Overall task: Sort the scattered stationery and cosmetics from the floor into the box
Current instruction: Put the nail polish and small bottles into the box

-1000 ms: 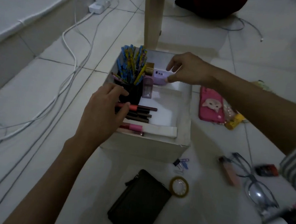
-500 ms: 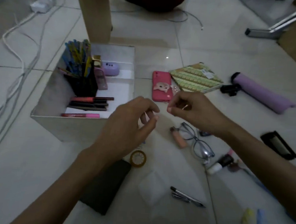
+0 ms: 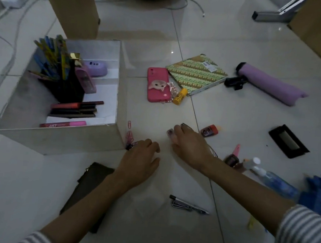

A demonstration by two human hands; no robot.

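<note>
Left hand [image 3: 140, 158] is held low on the floor tiles at the near right corner of the white box [image 3: 59, 142], its fingers bent downward onto a dark binder clip [image 3: 129, 147]. Whether the clip is pinched or only touched cannot be told. Pink paper clips [image 3: 129, 128] are seen just beyond it, beside the box wall.

The right hand [image 3: 189, 146] is laid just beside the left, and its fingers are curled over a pinkish tube [image 3: 171, 135], whose end shows under the fingertips. A pair of glasses [image 3: 214, 153] is partly covered by this hand.

Inside the box, a dark cup of coloured pencils [image 3: 54, 57] is stood upright at the left, a purple case [image 3: 97, 69] is placed at the back, and several lip pencils [image 3: 75, 107] are laid flat near the front.

A pink phone case [image 3: 157, 83], a patterned notebook [image 3: 197, 74], a small yellow tube [image 3: 180, 96] and a purple pouch [image 3: 268, 83] are scattered on the floor to the right of the box. A small red bottle [image 3: 209, 131] is found near the right hand. A pen [image 3: 190, 206] and a dark wallet [image 3: 88, 188] are left nearer the person.
</note>
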